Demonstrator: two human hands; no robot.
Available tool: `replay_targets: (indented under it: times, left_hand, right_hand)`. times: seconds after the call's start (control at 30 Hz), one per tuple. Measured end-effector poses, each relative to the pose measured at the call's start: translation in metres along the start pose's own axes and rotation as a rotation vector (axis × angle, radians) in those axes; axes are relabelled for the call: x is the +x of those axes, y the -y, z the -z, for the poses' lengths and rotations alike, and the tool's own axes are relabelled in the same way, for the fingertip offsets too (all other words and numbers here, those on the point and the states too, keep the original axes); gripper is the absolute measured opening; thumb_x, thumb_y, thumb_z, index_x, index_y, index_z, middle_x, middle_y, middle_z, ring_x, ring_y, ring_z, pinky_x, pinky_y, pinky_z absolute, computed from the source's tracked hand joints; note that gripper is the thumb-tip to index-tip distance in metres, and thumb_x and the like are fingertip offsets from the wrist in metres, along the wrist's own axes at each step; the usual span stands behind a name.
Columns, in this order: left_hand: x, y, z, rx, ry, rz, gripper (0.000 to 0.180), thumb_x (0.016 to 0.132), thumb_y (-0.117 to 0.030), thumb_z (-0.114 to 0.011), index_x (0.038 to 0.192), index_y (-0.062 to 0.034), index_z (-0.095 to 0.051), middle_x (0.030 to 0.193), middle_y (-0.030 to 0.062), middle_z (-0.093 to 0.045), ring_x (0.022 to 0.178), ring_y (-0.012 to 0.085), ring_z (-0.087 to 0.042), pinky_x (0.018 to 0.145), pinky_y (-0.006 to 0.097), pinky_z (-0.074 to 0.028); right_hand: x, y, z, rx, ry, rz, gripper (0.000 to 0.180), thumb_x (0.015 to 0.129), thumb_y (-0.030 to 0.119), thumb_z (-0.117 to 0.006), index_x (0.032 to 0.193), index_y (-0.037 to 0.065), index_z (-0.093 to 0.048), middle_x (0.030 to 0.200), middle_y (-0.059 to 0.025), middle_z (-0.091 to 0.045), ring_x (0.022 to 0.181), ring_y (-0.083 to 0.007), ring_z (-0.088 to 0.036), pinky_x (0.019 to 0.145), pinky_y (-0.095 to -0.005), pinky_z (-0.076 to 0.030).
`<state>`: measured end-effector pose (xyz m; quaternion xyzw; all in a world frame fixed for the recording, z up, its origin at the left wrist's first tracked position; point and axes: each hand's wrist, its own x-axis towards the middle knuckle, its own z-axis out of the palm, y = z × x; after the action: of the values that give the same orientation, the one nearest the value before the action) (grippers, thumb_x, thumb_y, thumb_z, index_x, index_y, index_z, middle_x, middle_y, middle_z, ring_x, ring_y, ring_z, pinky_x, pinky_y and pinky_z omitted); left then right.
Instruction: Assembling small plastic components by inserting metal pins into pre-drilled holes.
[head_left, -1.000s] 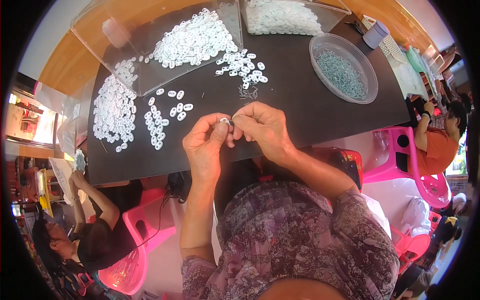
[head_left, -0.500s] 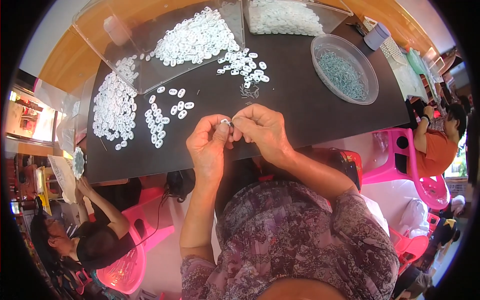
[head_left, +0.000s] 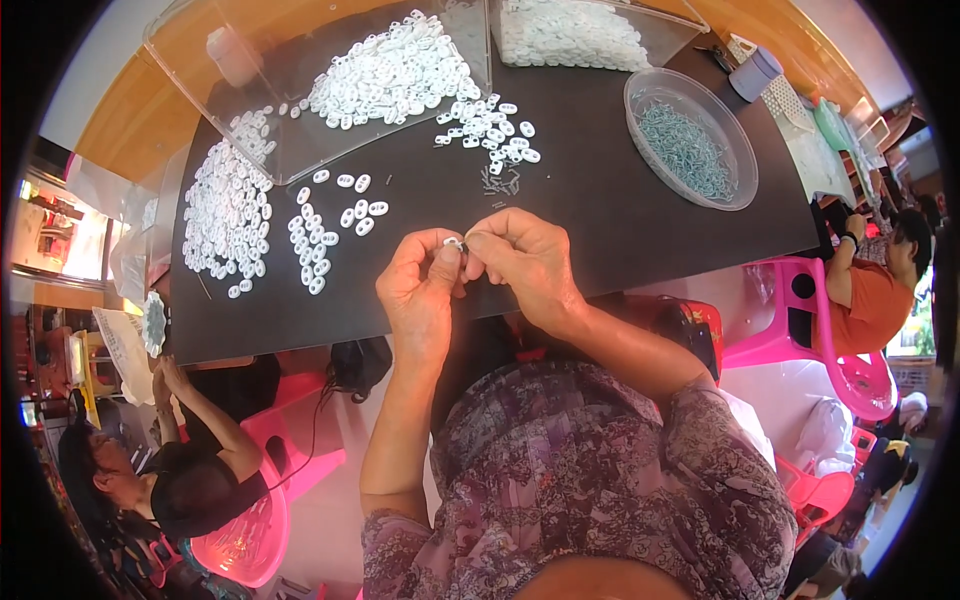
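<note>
A view from above of a person seated at a black table point(head_left: 620, 215), both hands raised together near the middle of the frame. The left hand point(head_left: 420, 295) and the right hand point(head_left: 525, 265) meet at the fingertips, pinching one small white oval piece point(head_left: 452, 242) between them, just above the table's near edge. Both hands are closed on that piece; it is too small to make out further.

Beyond the hands, toward the upper middle, lies a loose scatter of white oval pieces point(head_left: 490, 125), with a small cluster of dark metal bits point(head_left: 500, 182) just below it. To the left of centre sits another row of white pieces point(head_left: 315, 240), and a larger white heap point(head_left: 225, 215) fills the left side of the table. A clear plastic tray point(head_left: 390, 70) at the top holds a further pile. In the upper right stands a round clear bowl point(head_left: 690, 135) of small silvery metal parts.

Another person point(head_left: 165, 470) sits at lower left beside a pink chair point(head_left: 265, 480); a third person in orange point(head_left: 875, 290) sits at far right.
</note>
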<state>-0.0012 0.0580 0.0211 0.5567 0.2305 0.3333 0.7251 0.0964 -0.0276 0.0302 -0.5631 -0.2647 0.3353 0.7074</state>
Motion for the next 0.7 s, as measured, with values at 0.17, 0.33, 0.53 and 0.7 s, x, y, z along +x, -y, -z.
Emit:
replay_targets:
  times: [0.17, 0.33, 0.53, 0.7]
  left_hand:
    - [-0.001, 0.004, -0.002, 0.062, -0.055, -0.031, 0.008, 0.089, -0.005, -0.059, 0.088, 0.0022, -0.061, 0.073, 0.0015, -0.057, 0.058, 0.0070, -0.048, 0.051, 0.020, -0.039]
    - [-0.004, 0.005, -0.006, 0.072, -0.092, -0.048, 0.007, 0.089, -0.005, -0.059, 0.088, 0.0022, -0.061, 0.072, 0.0010, -0.057, 0.057, 0.0062, -0.047, 0.050, 0.019, -0.038]
    - [-0.006, 0.015, -0.010, 0.214, -0.124, -0.179, 0.009, 0.090, -0.006, -0.059, 0.089, 0.0020, -0.061, 0.071, -0.0006, -0.056, 0.056, 0.0040, -0.046, 0.048, 0.018, -0.036]
    - [-0.005, 0.013, -0.012, 0.239, -0.153, -0.166, 0.009, 0.090, -0.006, -0.059, 0.089, 0.0029, -0.061, 0.070, -0.0001, -0.056, 0.056, 0.0046, -0.046, 0.048, 0.018, -0.036]
  right_hand:
    - [0.000, -0.006, 0.000, 0.014, 0.001, 0.005, 0.010, 0.088, 0.007, -0.055, 0.084, -0.002, -0.059, 0.070, -0.0045, -0.062, 0.061, -0.0056, -0.052, 0.054, -0.0196, -0.039]
    - [0.000, -0.008, -0.001, 0.022, 0.006, 0.016, 0.009, 0.088, 0.005, -0.055, 0.083, -0.002, -0.058, 0.070, -0.0041, -0.061, 0.063, -0.0058, -0.054, 0.054, -0.0196, -0.041]
    - [0.002, -0.016, 0.001, -0.022, 0.012, 0.029, 0.008, 0.087, 0.003, -0.055, 0.081, -0.002, -0.058, 0.070, -0.0026, -0.059, 0.064, -0.0060, -0.054, 0.056, -0.0204, -0.043]
    - [0.006, -0.017, 0.005, -0.175, 0.046, 0.084, 0.009, 0.088, 0.004, -0.054, 0.082, -0.002, -0.058, 0.069, -0.0013, -0.058, 0.064, -0.0055, -0.053, 0.056, -0.0206, -0.042]
